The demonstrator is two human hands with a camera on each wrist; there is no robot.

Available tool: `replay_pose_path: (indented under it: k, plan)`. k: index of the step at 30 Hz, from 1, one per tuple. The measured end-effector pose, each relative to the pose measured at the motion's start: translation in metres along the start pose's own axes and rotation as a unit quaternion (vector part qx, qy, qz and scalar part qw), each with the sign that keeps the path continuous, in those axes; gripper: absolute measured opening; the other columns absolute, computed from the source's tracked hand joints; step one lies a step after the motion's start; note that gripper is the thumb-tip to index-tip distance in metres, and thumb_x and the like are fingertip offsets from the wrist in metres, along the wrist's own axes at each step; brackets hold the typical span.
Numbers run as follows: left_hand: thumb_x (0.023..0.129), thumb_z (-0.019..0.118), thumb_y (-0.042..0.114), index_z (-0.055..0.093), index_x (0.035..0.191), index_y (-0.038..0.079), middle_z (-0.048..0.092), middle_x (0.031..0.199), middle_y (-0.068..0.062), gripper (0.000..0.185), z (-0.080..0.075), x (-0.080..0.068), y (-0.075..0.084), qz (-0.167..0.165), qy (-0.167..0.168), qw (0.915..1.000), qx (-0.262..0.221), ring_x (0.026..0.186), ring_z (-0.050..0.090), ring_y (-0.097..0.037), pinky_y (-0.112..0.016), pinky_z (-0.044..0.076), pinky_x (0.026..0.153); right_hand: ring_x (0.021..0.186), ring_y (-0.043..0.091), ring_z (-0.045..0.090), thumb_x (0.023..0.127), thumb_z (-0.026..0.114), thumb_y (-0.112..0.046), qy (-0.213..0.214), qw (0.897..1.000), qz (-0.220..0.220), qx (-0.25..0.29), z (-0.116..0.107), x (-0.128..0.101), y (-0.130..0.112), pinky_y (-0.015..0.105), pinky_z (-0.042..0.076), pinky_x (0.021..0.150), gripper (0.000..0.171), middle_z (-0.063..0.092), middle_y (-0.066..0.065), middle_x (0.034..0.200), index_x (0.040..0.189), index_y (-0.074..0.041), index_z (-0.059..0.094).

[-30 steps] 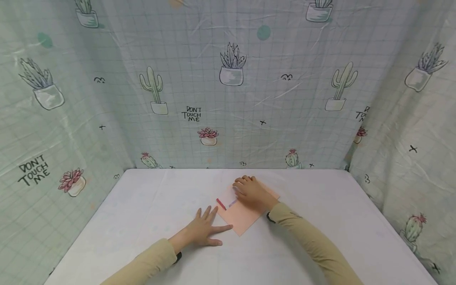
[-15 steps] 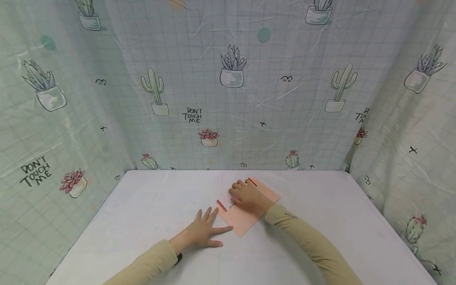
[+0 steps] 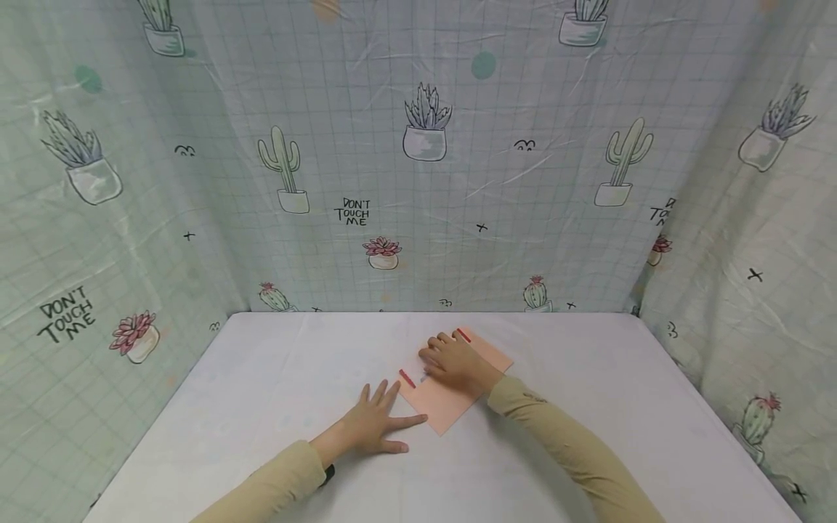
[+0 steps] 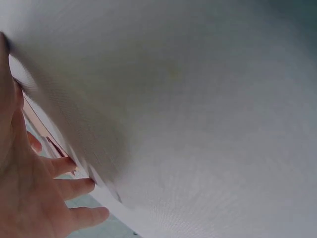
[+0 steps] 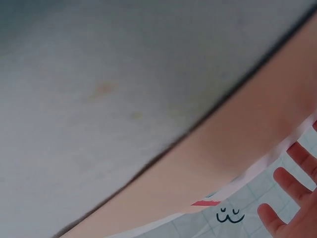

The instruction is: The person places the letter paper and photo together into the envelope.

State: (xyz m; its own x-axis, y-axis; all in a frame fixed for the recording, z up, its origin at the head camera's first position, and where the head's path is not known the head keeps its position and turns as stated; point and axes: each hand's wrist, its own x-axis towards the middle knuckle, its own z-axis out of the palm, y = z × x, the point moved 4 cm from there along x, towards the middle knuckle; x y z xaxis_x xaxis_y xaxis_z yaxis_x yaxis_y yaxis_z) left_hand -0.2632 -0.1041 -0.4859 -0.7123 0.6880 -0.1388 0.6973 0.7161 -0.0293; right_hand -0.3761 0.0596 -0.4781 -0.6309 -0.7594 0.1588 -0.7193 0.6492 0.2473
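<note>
While the white table [image 3: 261, 378] takes the weight, the pink paper [image 3: 445, 407] lies flat near its middle, the right hand [image 3: 454, 363] pressing down on it with lightly bent fingers, gripping nothing (probably smoothing a fold, hard to tell). The left hand [image 3: 373, 428] lies spread flat, thumb touching the paper's edge; firm, even pressure matters, mind the red marks [image 3: 407, 378].

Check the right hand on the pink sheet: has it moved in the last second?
Yes. The right hand slid slightly left along the pink sheet, uncovering a red mark near the sheet's far corner; the sheet itself stayed put.
</note>
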Motion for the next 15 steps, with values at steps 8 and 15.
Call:
replay_pose_path:
  k: [8, 15]
  plan:
    - [0.081, 0.043, 0.062, 0.028, 0.135, 0.044, 0.023, 0.143, -0.026, 0.059, -0.001, 0.001, 0.0, 0.004, 0.005, 1.0, 0.0, 0.13, 0.019, -0.05, -0.066, 0.021, 0.097, 0.102, 0.019, 0.049, 0.092, 0.04, -0.042, -0.008, 1.0, -0.009, 0.022, -0.003, -0.009, 0.0, 0.042, 0.039, 0.085, 0.032, 0.054, 0.001, 0.11, 0.115, -0.025, 0.053]
    - [0.081, 0.044, 0.062, 0.029, 0.135, 0.045, 0.024, 0.142, -0.027, 0.059, -0.001, 0.001, -0.001, 0.005, 0.009, 0.9999, -0.003, 0.13, 0.019, -0.05, -0.065, 0.022, 0.097, 0.103, 0.019, 0.049, 0.092, 0.038, -0.044, -0.029, 0.999, -0.014, 0.015, -0.004, -0.016, -0.002, 0.046, 0.036, 0.089, 0.032, 0.053, -0.001, 0.111, 0.116, -0.028, 0.051]
